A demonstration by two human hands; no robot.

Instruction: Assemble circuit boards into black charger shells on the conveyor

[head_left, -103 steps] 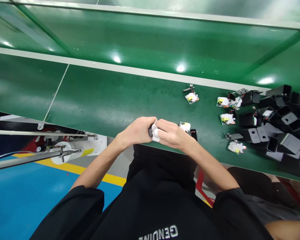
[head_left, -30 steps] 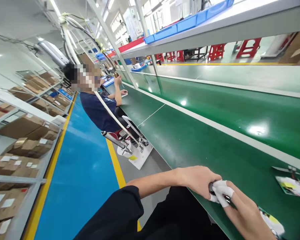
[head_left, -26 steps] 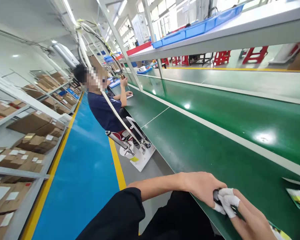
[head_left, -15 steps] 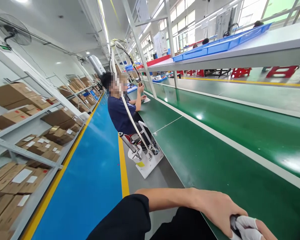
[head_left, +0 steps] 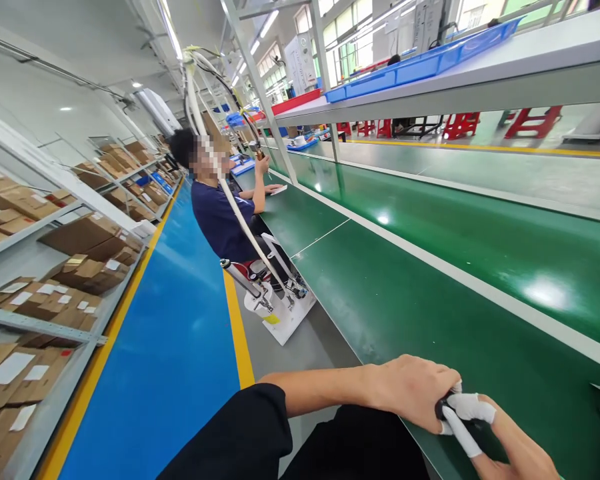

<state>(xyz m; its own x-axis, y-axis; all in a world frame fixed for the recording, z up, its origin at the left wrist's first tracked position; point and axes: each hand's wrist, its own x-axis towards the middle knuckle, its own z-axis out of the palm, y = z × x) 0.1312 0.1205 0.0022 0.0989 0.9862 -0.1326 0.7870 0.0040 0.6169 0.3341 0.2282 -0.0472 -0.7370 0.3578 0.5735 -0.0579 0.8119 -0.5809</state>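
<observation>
A small dark part (head_left: 444, 407) sits between my two hands, mostly covered by the fingers. My left hand (head_left: 411, 392) reaches in from the left in a dark short sleeve and has its fingers closed around the part. From the lower right, my right hand (head_left: 507, 437) pinches the same part between fingertips in white finger covers. White also shows on fingertips of the left hand. Both hands are just above the near edge of the green bench top (head_left: 395, 303). The exact kind of the part cannot be made out.
A co-worker (head_left: 220, 210) sits further along the bench, one hand raised to a hanging tool (head_left: 258, 152). A pump-like machine (head_left: 273, 300) stands on the floor between us. Blue trays (head_left: 410, 72) lie on the overhead shelf. Carton racks (head_left: 83, 340) line the left side.
The view has turned a little to the right. My hands have come up and left in the picture, still together on the dark part. More of my right hand shows.
</observation>
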